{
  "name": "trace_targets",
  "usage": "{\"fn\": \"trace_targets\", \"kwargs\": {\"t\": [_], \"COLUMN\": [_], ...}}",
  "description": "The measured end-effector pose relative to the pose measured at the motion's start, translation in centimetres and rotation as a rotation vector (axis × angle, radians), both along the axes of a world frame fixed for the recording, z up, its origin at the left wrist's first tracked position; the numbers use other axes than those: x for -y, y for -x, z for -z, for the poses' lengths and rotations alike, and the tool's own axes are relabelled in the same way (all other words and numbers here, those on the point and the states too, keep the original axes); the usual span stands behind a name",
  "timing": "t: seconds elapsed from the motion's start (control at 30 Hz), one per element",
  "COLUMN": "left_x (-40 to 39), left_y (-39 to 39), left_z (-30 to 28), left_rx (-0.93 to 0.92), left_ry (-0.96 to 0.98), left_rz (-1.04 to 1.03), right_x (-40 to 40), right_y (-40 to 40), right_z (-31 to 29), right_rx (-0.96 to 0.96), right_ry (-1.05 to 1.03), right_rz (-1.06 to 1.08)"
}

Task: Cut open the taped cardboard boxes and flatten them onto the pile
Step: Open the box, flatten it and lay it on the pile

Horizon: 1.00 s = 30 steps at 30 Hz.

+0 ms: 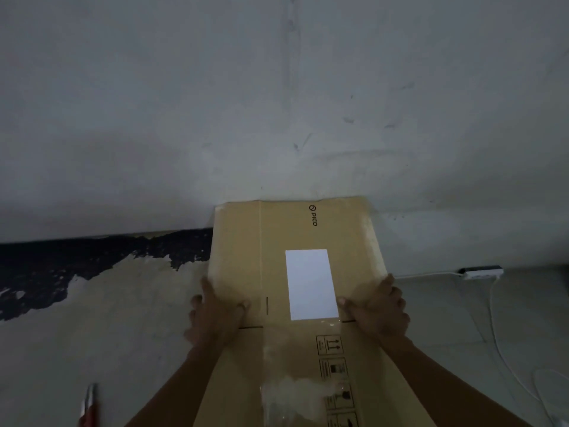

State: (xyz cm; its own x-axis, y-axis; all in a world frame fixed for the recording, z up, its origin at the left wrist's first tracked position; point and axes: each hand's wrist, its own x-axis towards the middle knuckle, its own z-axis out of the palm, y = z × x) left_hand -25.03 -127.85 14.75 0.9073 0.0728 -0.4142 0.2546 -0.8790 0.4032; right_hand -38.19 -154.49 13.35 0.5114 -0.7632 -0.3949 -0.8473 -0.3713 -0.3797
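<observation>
A flattened brown cardboard box (pixel 243 241) with a white label and a PICO mark lies in front of me, its far edge against the wall. My left hand (pixel 215 312) grips its left edge, thumb on top and fingers curled under. On the right edge my right hand (pixel 380 309) does the same. Clear tape shows on the near part of the cardboard. A red-handled tool (pixel 89 405), blurred, lies on the floor at the lower left.
A pale wall (pixel 277 103) rises right behind the box. The floor at left has dark, peeled patches (pixel 77 266). A white power strip (pixel 482 272) with white cables sits at the right by the wall.
</observation>
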Motion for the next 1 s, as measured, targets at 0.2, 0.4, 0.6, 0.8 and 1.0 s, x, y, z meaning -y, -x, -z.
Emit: {"fn": "trace_targets", "kwargs": {"t": [0.2,0.4,0.6,0.8,1.0], "left_x": [0.5,1.3,-1.9,-11.7,-27.0], "left_y": [-0.4,1.9,2.0,3.4,5.1], "left_z": [-0.4,-0.3,-1.2,-3.0,-3.7], "left_rx": [0.364,0.228,0.205,0.231,0.257], "left_ry": [0.004,-0.021,0.231,0.386,0.370], "left_rz": [0.625,0.699,0.644,0.277,0.111], "right_x": [-2.8,-6.5,-8.3,-17.9,-33.0], "right_y": [-0.7,-0.9,-2.8,-4.5,-5.6], "right_z": [-0.1,0.1,-2.6,-6.0,-6.8], "right_rx": [0.246,0.268,0.054,0.222,0.287], "right_ry": [0.408,0.190,0.243,0.116,-0.021], "right_rz": [-0.550,-0.718,-0.693,-0.694,-0.809]}}
